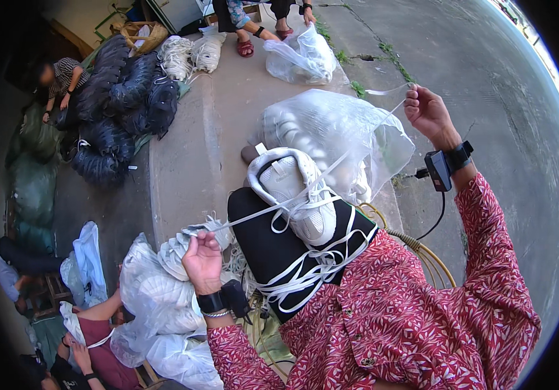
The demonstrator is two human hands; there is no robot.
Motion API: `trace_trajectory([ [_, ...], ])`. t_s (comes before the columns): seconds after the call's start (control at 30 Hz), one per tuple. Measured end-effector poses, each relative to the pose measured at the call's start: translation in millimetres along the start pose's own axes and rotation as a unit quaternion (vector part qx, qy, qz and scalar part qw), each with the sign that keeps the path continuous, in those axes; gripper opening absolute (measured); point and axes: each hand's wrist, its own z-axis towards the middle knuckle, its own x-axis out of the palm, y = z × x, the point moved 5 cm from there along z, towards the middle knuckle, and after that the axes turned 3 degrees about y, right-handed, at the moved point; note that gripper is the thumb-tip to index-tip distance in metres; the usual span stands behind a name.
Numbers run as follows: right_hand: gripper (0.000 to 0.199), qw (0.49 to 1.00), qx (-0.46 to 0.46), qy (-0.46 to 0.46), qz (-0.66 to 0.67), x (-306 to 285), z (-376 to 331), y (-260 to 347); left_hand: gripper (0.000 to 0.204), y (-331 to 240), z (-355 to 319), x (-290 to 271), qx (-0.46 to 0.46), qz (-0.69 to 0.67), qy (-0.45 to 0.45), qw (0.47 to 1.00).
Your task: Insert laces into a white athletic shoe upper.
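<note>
On my lap lies a white sneaker (286,179), its toe toward me, with a white shoelace (247,216) threaded at its front. The lace stretches out to both sides over the shoe. My left hand (202,263) pinches it at the lower left, beside a stack of white shoes. Raised at the upper right, my right hand (429,112) is closed on the other stretch of lace, and a short end sticks out past its fingers. A bundle of loose white laces (308,276) rests across the dark cloth (247,237) on my lap.
A clear plastic bag (383,143) of white shoes stands just beyond my knees. Bagged white shoes (159,299) sit at my left, dark shoe bundles (107,123) farther off. A yellow hose (432,257) curves at my right. Several other people work nearby, one handling another bag (302,58).
</note>
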Motion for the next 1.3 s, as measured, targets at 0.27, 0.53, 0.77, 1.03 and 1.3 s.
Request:
trace_trajectory([
  [0.27, 0.021, 0.961, 0.052, 0.037, -0.269, 33, 0, -68, 0.023, -156, -51, -159, 0.216, -0.051, -0.324, 0.92],
  [0.53, 0.029, 0.793, -0.054, 0.204, -0.571, 131, 11, -176, 0.022, -49, -21, 36, 0.204, 0.365, -0.094, 0.904],
  [0.77, 0.029, 0.764, -0.089, 0.191, -0.61, 141, 33, -211, 0.021, 60, 24, 157, 0.185, 0.693, 0.165, 0.677],
  [1.03, 0.025, 0.781, -0.056, 0.171, -0.598, 136, 63, -220, 0.021, 68, 54, 157, 0.175, 0.709, 0.131, 0.67],
  [1.3, 0.024, 0.771, -0.095, 0.134, -0.615, 153, 62, -212, 0.017, 59, 62, 172, 0.146, 0.699, 0.088, 0.695],
])
